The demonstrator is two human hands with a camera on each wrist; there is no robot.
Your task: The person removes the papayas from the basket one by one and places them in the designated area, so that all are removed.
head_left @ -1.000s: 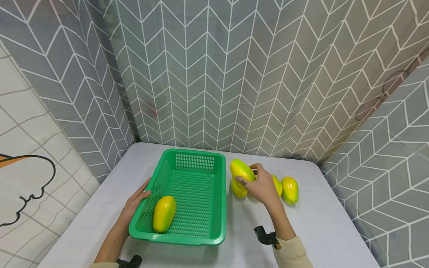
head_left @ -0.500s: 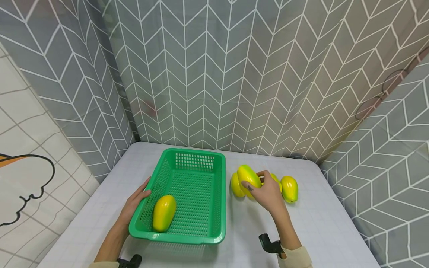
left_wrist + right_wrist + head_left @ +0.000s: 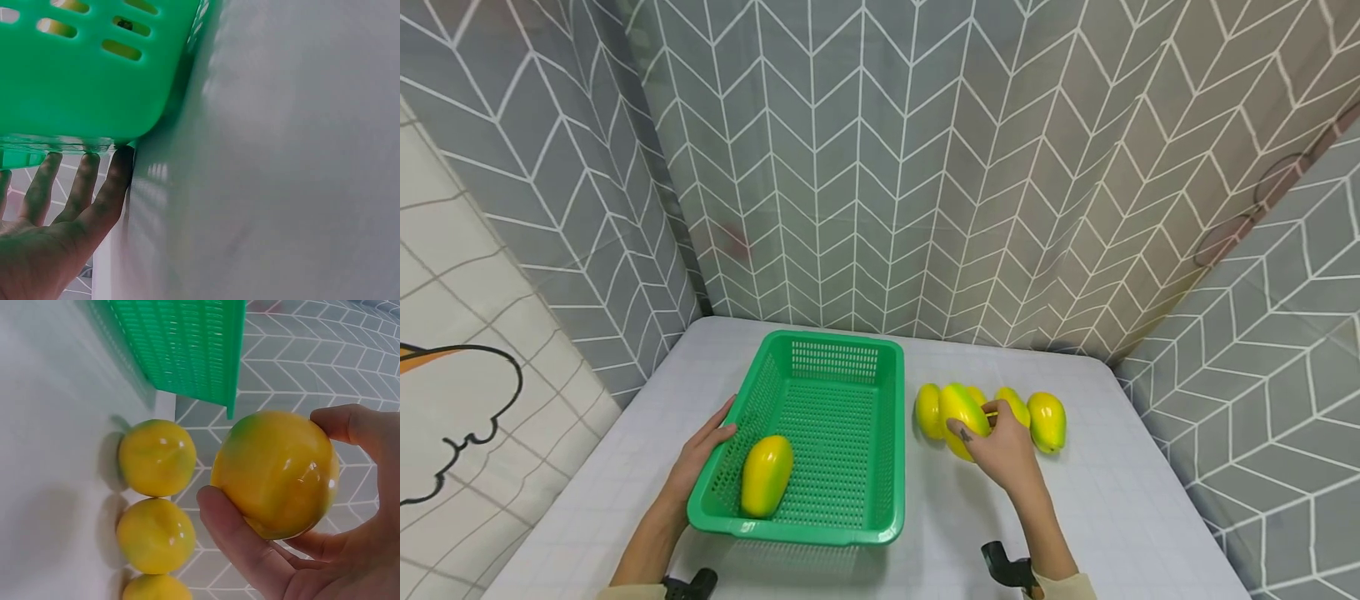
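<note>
My right hand [image 3: 1003, 450] holds a yellow-green mango [image 3: 958, 407] between thumb and fingers. In the right wrist view this mango [image 3: 275, 475] is raised off the table, apart from the mangoes in a row beside it. My left hand [image 3: 700, 454] rests against the left side of a green plastic basket [image 3: 891, 433], its thumb at the rim. The left wrist view shows the fingers [image 3: 87, 187] of that hand straight, their tips touching the basket's outer wall. Inside the basket one mango [image 3: 767, 477] lies at the near left corner.
Several mangoes stand on the white table [image 3: 1120, 500] right of the basket: one mango [image 3: 928, 411] at the left of the row, another [image 3: 1047, 422] at its right end. Behind the table hangs a grey curtain [image 3: 880, 208] with white zigzag lines.
My right hand has moved right and nearer to me with its mango, uncovering more of the row behind. The left hand and the basket stay in place.
</note>
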